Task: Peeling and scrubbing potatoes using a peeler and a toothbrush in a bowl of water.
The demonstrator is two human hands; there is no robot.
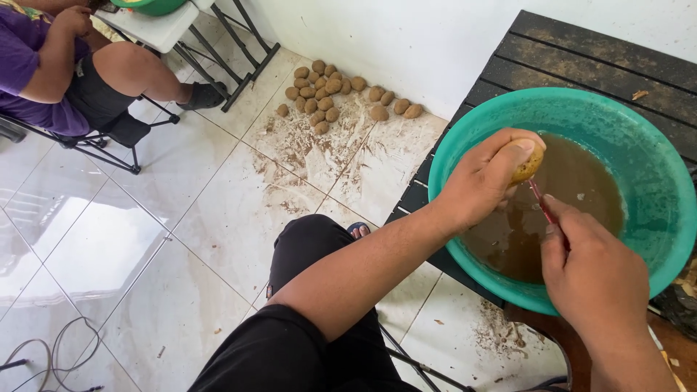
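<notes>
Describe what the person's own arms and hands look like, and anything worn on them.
Both arms are bare as far as the picture shows: no sleeves in view. The left hand and right hand wear no gloves, and no rings, watch or bracelet can be seen. The left forearm shows from elbow to wrist; only the wrist end of the right forearm is in view. Black trousers cover the legs below.

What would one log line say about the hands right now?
left hand: holds potato over green basin | right hand: holds red peeler at potato | basin: brown water | floor: potato pile
</notes>
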